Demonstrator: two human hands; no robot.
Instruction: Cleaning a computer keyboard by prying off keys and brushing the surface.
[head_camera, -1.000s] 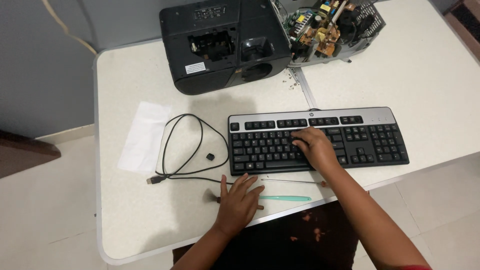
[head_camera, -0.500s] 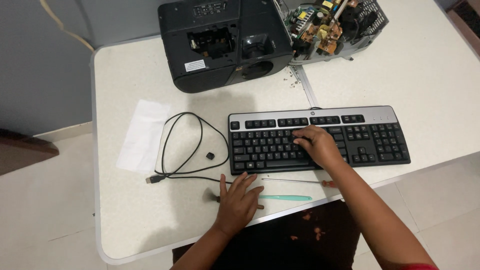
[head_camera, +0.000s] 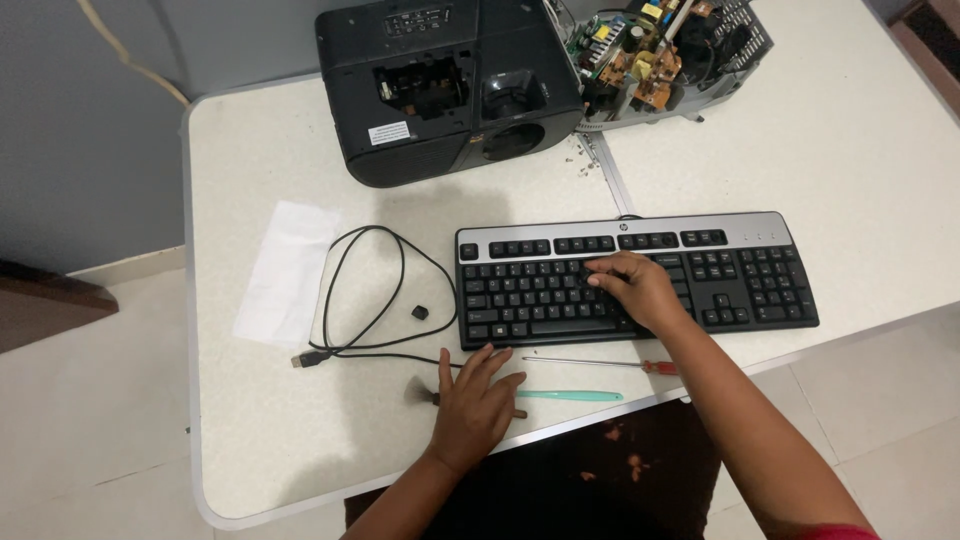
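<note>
A black and silver keyboard (head_camera: 740, 270) lies on the white table (head_camera: 860, 150). My right hand (head_camera: 640, 290) rests on its middle keys, fingertips bent down onto the key rows and holding nothing. My left hand (head_camera: 472, 400) lies flat on the table near the front edge, fingers apart. It covers the neck of a small brush with a teal handle (head_camera: 570, 396), and the dark bristles stick out to the left of the hand. A thin screwdriver with a red handle (head_camera: 600, 362) lies between the keyboard and the brush. A loose black key cap (head_camera: 420, 312) sits left of the keyboard.
The keyboard's black cable (head_camera: 370, 290) loops to the left, ending in a plug. A white paper sheet (head_camera: 288, 270) lies beside it. At the back stand a black projector (head_camera: 440, 85) and an exposed circuit-board assembly (head_camera: 660, 50), with small screws near them.
Both hands stay almost where they were; the right hand's fingers shift only slightly on the keys.
</note>
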